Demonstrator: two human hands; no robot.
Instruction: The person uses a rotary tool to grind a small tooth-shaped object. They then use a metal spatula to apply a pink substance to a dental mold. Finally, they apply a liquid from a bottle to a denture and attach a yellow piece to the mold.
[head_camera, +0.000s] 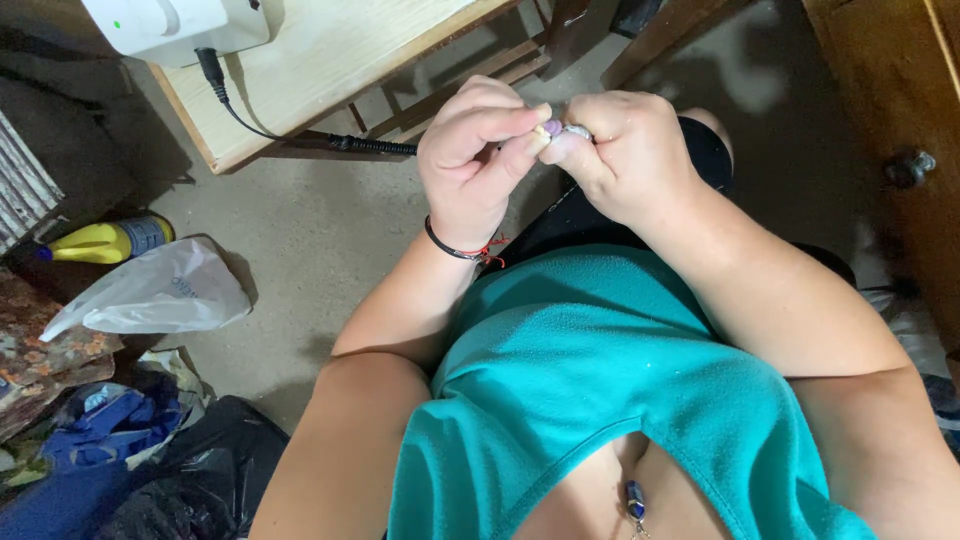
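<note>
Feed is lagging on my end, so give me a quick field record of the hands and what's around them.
left hand: raised, black wristband, fingertips pinching a small purple piece
right hand: fingertips meet the left's at the small pale piece
table: wooden, white device with black cable
floor: white plastic bag, yellow bottle

Teal, yellow and white over a grey floor

A teal top (590, 360), a black wristband (450, 247) with a red thread, a yellow bottle (100, 241), a white plastic bag (150, 295), a pale wooden table (320, 60), blue cloth (110, 425).
</note>
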